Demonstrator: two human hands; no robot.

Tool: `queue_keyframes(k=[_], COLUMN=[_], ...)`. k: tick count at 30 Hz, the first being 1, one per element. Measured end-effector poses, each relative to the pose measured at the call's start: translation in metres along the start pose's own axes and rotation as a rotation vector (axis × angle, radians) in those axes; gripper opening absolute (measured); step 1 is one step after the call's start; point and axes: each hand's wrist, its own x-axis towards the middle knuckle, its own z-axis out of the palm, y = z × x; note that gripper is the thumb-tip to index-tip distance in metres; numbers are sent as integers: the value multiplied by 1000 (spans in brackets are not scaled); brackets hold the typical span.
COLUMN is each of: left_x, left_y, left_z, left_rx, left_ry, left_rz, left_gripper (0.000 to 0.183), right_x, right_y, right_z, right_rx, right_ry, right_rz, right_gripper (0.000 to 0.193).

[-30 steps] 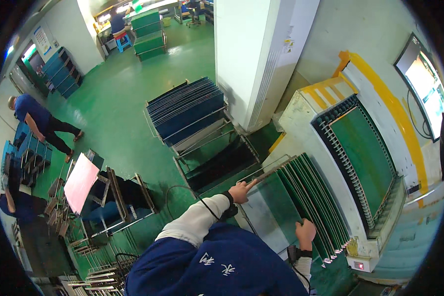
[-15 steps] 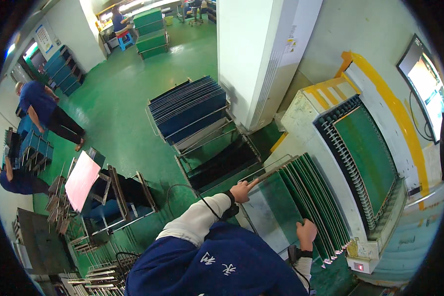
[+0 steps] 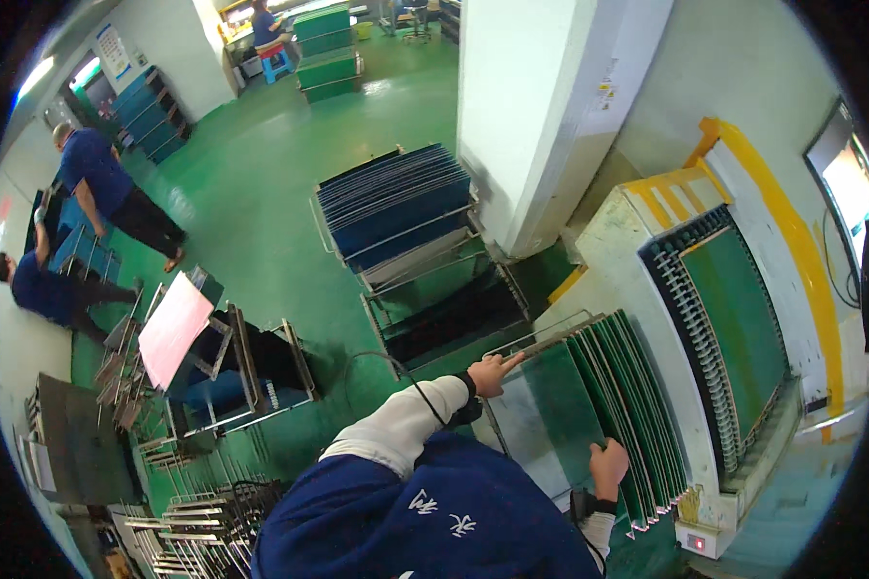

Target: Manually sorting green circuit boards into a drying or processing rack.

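Several green circuit boards [image 3: 628, 405] stand on edge in a metal rack in front of me. My left hand [image 3: 493, 372] grips the far top corner of the nearest board [image 3: 550, 405]. My right hand [image 3: 608, 464] holds the near edge of the same board. The board leans toward me, apart from the rest of the row. A cream and yellow machine [image 3: 666, 222] with a green board on its roller bed [image 3: 734, 328] stands just right of the rack.
A cart of dark blue panels [image 3: 396, 207] stands ahead, with a lower rack of black panels [image 3: 454, 318] before it. A white pillar [image 3: 541, 116] rises behind. Two people in blue [image 3: 97, 183] work at far left beside racks and a pink sheet [image 3: 172, 328].
Both hands stay on the green board. The people at far left have shifted along their racks, and my view has tilted slightly.
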Motion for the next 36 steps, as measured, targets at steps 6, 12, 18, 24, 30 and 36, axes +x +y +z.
queue_keyframes(k=[6,12,18,24,30,36], left_x=[4,1,-2,-4,-2,-7], left_y=[-6,-3,2,4,4,1], left_z=[8,5,2,-1,-3,-6], left_rx=[-8,69,66,10,11,-30], left_ry=[18,4,29,52,-20,-22], left_rz=[6,-12,-27,-59,-76,-56], left_gripper=[109,111,108,104,105,105], right_x=[-2,5,28,11,-1,-22], right_y=[-1,-4,35,15,21,20], right_z=[-7,-9,13,3,-16,-104], right_rx=[34,-37,5,4,71,-8], right_ry=[-13,60,-11,-24,0,142], right_rz=[-48,-53,-68,-64,-131,-123], right_gripper=[33,34,39,39,38,37])
